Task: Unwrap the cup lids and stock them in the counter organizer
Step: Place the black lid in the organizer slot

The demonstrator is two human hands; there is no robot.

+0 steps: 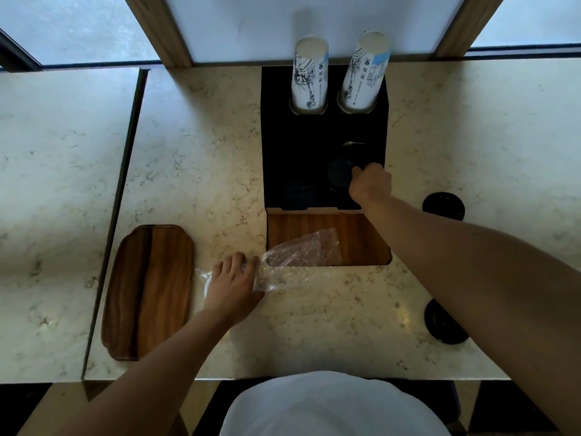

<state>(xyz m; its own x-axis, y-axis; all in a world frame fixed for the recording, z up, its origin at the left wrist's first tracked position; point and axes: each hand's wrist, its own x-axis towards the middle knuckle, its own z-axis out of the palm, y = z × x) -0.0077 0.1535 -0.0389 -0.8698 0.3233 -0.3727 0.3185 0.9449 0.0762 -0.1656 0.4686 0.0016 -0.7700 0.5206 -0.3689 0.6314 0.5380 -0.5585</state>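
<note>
Black plastic cup lids, stacked, sit in the front right well of the black counter organizer, and the right hand holds them, fingers curled around the stack's right edge. Beyond that hand, two tall stacks of printed white paper cups stand upright in the organizer's rear wells. Well to the right of the right hand, one loose black lid lies on the marbled cream tabletop; another loose black lid lies nearer the person, beside the right forearm. The left hand rests on a clear crumpled plastic wrapper, fingers bent and gripping its left end against the tabletop. The wrapper stretches rightward from this hand over a wooden inset panel. Left of the left hand lies a brown wooden tray.
</note>
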